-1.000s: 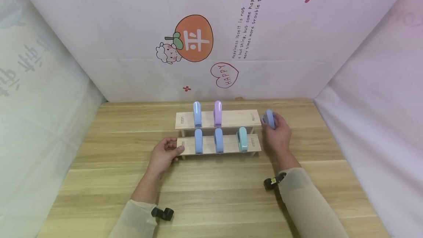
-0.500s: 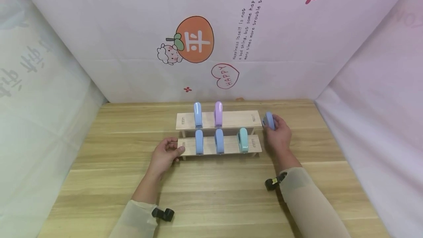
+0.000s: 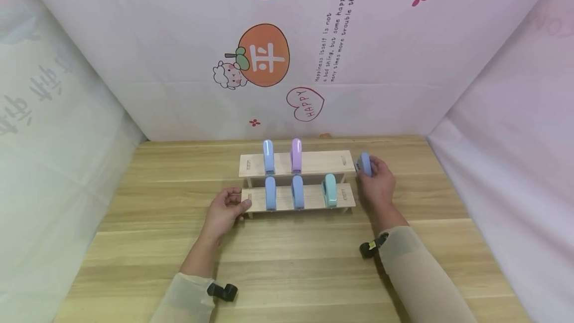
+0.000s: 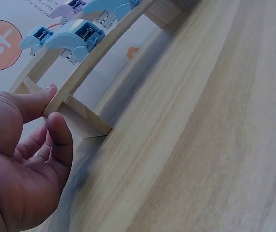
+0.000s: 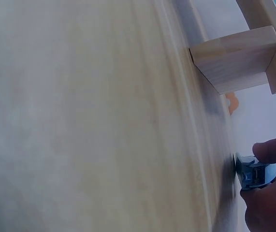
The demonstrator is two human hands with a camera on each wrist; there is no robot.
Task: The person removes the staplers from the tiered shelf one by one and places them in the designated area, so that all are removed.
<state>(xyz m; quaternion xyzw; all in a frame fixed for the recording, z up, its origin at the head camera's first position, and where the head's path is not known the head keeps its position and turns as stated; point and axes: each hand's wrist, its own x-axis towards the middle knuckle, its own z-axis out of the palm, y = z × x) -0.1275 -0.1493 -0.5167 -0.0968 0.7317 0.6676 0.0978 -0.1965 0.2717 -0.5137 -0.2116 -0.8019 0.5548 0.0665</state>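
Observation:
In the head view, my left hand (image 3: 224,212) pinches the left end of the front wooden stand (image 3: 282,198) between thumb and fingers; the left wrist view shows the thumb on top and a finger beneath. My right hand (image 3: 378,183) grips a blue stapler (image 3: 365,164) just right of the back wooden stand (image 3: 323,162), low near the tabletop. Two blue staplers, one of them this stapler (image 3: 271,193), and a mint green stapler (image 3: 330,191) stand on the front stand. The back one carries a light blue stapler (image 3: 268,156) and a purple stapler (image 3: 296,155).
Both stands rest on short legs on a wood-grain table (image 3: 287,263). A white printed cloth (image 3: 367,103) hangs behind the table and along both sides. Black wrist cameras, such as this camera (image 3: 222,291), sit at the sleeves.

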